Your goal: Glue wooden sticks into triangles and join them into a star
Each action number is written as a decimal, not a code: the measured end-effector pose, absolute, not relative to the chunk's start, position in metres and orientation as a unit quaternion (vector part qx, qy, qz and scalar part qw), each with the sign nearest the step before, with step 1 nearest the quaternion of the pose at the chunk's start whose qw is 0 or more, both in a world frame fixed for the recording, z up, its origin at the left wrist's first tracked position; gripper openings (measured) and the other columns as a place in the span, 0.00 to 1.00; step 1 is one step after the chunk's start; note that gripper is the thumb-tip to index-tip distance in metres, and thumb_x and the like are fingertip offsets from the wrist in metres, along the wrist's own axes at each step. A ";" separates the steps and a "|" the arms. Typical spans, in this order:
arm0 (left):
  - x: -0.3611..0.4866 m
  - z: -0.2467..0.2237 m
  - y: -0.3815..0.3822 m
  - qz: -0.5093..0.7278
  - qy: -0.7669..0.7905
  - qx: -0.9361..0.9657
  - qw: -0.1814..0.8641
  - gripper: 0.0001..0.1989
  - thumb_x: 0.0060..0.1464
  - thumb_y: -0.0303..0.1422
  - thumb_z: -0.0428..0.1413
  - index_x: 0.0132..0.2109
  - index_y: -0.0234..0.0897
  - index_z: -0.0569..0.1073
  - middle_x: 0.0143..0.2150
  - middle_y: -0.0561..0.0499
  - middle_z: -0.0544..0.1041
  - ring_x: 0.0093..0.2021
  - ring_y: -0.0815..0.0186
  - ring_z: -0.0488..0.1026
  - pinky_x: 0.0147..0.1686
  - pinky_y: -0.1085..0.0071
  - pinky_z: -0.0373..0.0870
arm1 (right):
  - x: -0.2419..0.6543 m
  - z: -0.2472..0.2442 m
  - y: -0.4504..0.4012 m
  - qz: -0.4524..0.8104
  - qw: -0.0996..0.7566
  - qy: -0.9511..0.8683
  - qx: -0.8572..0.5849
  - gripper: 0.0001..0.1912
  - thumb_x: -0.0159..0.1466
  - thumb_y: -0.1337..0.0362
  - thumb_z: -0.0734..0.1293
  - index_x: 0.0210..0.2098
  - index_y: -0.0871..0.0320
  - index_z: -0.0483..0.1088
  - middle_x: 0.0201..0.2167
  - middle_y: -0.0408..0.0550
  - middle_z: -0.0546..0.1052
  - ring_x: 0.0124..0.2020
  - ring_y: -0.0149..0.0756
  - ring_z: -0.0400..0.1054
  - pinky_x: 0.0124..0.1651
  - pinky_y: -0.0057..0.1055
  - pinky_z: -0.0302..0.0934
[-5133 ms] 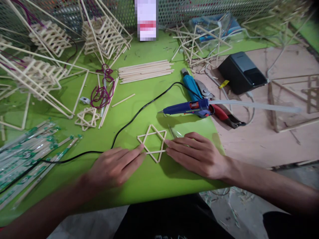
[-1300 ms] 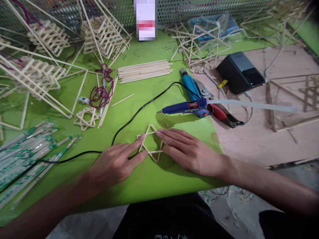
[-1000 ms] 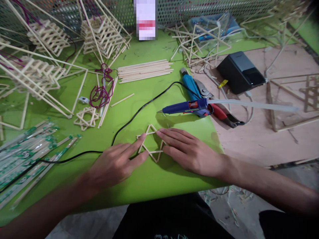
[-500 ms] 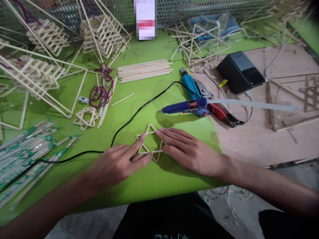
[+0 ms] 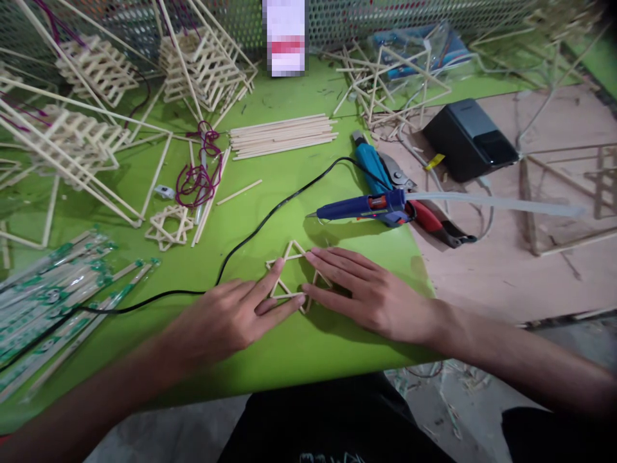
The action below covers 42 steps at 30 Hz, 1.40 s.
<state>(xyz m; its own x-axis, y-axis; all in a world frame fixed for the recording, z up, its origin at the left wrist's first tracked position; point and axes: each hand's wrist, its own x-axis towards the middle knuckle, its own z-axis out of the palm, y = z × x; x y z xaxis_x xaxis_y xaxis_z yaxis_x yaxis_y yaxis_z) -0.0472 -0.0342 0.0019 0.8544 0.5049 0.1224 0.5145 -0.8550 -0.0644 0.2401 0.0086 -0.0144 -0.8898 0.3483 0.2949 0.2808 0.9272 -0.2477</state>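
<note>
A small six-pointed star of thin wooden sticks lies flat on the green tabletop between my hands. My left hand presses on its left side and lower stick with fingertips, the fingers stretched out. From the right, my right hand rests its extended fingertips on the star's upper right and lower right parts, hiding some of that side. Just beyond the hands lies a blue glue gun with a long clear glue stick in its back. Both hands look open, pressing rather than gripping.
Behind lies a bundle of wooden sticks. At left are a finished-looking stick star, purple cord, wrapped chopsticks and stacked stick structures. Red-handled pliers and a black box-shaped device lie right. A black cable crosses the table.
My left thumb and a right fingertip have come closer together along the star's lower stick. The whole view has shifted slightly; the star stays in place under my hands.
</note>
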 end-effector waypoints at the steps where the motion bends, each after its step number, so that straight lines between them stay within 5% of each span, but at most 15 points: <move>1: -0.047 0.001 -0.034 -0.051 -0.263 -0.962 0.049 0.24 0.65 0.24 0.52 0.67 0.39 0.65 0.65 0.29 0.66 0.35 0.64 0.78 0.35 0.65 0.77 | 0.240 -0.014 0.009 0.099 0.169 -0.967 -0.161 0.21 0.67 0.75 0.64 0.59 0.63 0.69 0.65 0.69 0.63 0.70 0.54 0.53 0.66 0.53 0.61; 21: -0.046 0.005 -0.034 -0.033 -0.260 -0.963 0.061 0.26 0.65 0.20 0.47 0.68 0.37 0.63 0.62 0.28 0.69 0.35 0.63 0.78 0.35 0.64 0.77 | 0.242 -0.013 0.012 0.086 0.157 -0.972 -0.152 0.22 0.68 0.73 0.63 0.61 0.61 0.68 0.64 0.70 0.65 0.71 0.55 0.52 0.65 0.55 0.60; 42: -0.048 0.002 -0.035 -0.038 -0.254 -0.964 0.066 0.29 0.66 0.26 0.54 0.70 0.38 0.59 0.62 0.25 0.69 0.35 0.63 0.77 0.34 0.63 0.77 | 0.251 -0.011 0.024 0.055 0.113 -0.987 -0.099 0.28 0.69 0.71 0.64 0.68 0.58 0.59 0.67 0.67 0.61 0.72 0.55 0.49 0.66 0.54 0.60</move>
<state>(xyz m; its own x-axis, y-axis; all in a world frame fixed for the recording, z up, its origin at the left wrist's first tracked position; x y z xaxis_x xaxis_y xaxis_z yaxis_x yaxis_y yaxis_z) -0.0476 -0.0349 0.0016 0.8680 0.4850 0.1063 0.4949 -0.8621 -0.1083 0.2508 0.0242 -0.0115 -0.9549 0.2071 0.2130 0.1819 0.9744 -0.1318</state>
